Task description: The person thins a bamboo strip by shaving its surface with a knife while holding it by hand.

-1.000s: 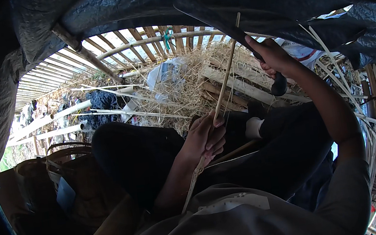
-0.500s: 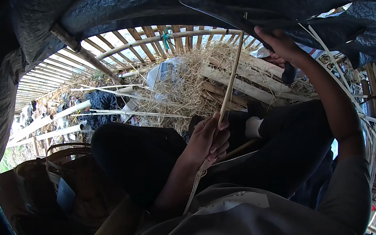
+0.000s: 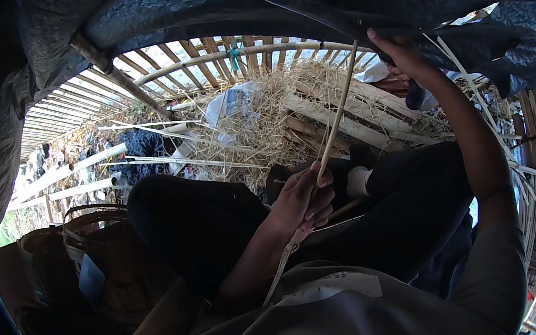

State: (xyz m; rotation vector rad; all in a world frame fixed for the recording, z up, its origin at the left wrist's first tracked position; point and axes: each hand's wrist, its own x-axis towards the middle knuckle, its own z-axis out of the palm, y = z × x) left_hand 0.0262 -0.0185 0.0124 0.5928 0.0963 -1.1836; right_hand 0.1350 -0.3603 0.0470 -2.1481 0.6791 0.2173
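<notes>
My left hand (image 3: 302, 200) is closed around a thin pale bamboo strip (image 3: 340, 108), which slants up and away to the right. Below the fist the strip's tail hangs toward my shirt. Up at the far right, my right hand (image 3: 405, 60) grips a machete (image 3: 312, 9). Its long dark blade points up and left against the dark tarp, and the rounded handle end sticks out under my hand. The strip's far tip is close to the blade near my right thumb; whether they touch I cannot tell.
Shavings (image 3: 268, 114) and split bamboo pieces (image 3: 336, 119) cover the ground ahead. A slatted bamboo fence (image 3: 201, 62) stands behind, under a dark tarp (image 3: 195, 9). Woven baskets (image 3: 114, 280) sit at my left. Long strips (image 3: 472, 89) lean at the right.
Both hands have shifted slightly: the right a little right, with the machete, the left a little right with the strip. Both grips are kept.
</notes>
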